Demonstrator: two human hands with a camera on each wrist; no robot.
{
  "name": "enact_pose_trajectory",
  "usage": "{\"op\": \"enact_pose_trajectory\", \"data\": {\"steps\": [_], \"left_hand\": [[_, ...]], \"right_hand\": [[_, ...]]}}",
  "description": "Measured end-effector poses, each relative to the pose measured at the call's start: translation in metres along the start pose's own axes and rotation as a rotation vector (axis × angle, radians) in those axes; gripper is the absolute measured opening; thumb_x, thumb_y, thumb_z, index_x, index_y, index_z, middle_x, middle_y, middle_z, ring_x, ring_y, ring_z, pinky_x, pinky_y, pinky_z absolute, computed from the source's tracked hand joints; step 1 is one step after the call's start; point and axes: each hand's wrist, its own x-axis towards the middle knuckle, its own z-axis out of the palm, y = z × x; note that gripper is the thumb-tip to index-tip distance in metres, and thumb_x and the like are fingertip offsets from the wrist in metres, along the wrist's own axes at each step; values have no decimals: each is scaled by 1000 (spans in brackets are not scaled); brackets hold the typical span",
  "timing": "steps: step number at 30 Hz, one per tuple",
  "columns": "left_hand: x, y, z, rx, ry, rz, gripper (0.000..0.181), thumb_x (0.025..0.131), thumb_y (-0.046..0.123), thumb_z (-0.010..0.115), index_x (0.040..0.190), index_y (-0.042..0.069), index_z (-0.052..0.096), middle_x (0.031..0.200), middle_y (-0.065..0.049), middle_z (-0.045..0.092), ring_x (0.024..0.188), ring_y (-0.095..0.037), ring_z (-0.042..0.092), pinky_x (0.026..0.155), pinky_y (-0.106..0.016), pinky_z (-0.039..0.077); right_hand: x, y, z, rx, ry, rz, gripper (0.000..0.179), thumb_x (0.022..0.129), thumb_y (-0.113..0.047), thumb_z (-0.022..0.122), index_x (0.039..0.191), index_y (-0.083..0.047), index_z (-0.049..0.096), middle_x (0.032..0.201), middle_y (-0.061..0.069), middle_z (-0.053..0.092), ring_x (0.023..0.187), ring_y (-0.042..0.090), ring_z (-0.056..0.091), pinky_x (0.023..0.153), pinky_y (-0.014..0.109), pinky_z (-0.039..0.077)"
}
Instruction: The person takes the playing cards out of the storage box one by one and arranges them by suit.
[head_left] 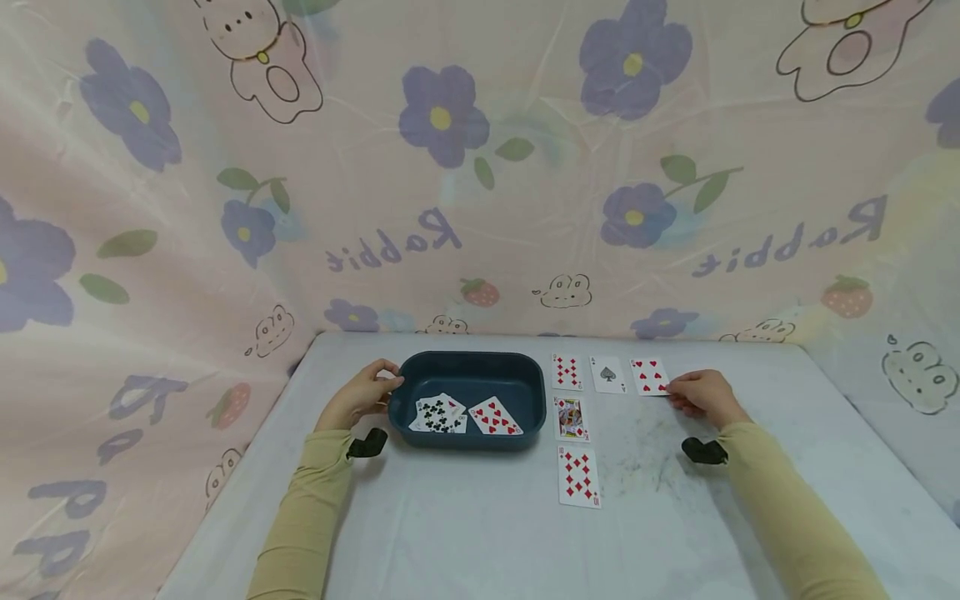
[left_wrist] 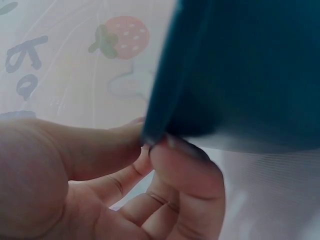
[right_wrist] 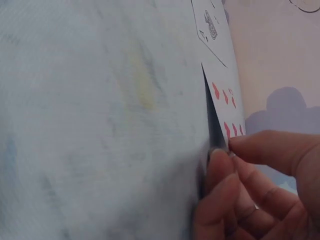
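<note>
A: Behind, pale pink cloth [head_left: 540,200] with purple flowers; below, white-covered table [head_left: 450,525]. Position of the white rectangular card with red hearts [head_left: 647,375]?

B: At the right end of the back row, just beside a white ace-of-spades card [head_left: 607,377]; pinched at the near-right corner by the bare right hand [head_left: 703,396]. To the left, dark-blue oblong tray [head_left: 468,443] with loose white playing cards [head_left: 495,417] inside, its left rim pinched by the bare left hand [head_left: 363,393].

A: Likely faults?

B: From so thin a pinch, perhaps slipping of the card; from a sideways sweep, disturbance of the ace. From a tug at the rim, possible nudging of the red-diamond column [head_left: 572,418].

A: Differences between views?

B: In right wrist view, dark wedge beneath the card's raised edge — hardly readable from the head. In left wrist view, thumb and finger at the rim, but no tray contents.
</note>
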Motion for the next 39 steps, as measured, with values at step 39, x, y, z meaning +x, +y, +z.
{"op": "enact_pose_trajectory", "data": {"steps": [39], "left_hand": [[1,2,-1,7,-16,2,23,100,17,53,118,8,42,85,-9,52,66,-17,53,57,-28,46]], "right_hand": [[-6,-62,8,-73,-83,-275,44,100,-21,50,128,13,46,110,27,62,93,32,65,81,39,52]]}}
